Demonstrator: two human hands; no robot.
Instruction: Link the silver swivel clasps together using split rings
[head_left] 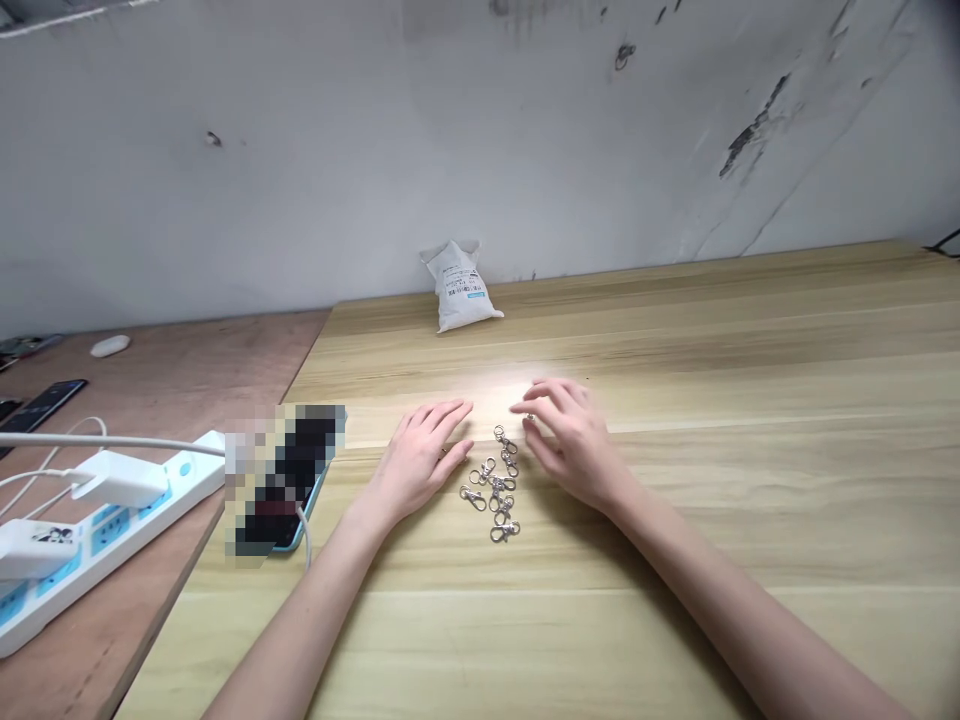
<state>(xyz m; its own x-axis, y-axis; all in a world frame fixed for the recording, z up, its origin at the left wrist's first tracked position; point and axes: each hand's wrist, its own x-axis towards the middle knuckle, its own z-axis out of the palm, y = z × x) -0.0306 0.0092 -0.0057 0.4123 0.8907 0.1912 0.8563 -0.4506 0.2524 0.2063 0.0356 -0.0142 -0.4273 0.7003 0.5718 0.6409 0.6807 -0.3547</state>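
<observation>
Between my hands, several silver swivel lobster clasps [502, 485] with small rings lie in a loose cluster on the wooden table [562, 640]. My left hand [424, 450] rests just left of them, its fingers stretched out and nothing in it. On the other side, my right hand [566, 435] is bent above the table at the cluster's upper right. A small bit of metal, seemingly a lobster clasp [529, 416], shows between its thumb and forefinger; most of it is hidden by the fingers.
Against the wall stands a white labelled packet [461, 288]. At left are a partly blurred phone [289, 480] with a cable and a white power strip [191, 468] with chargers plugged in. Farther left, a dark phone [46, 410] and a white case [110, 346] lie on a reddish-brown table [217, 355].
</observation>
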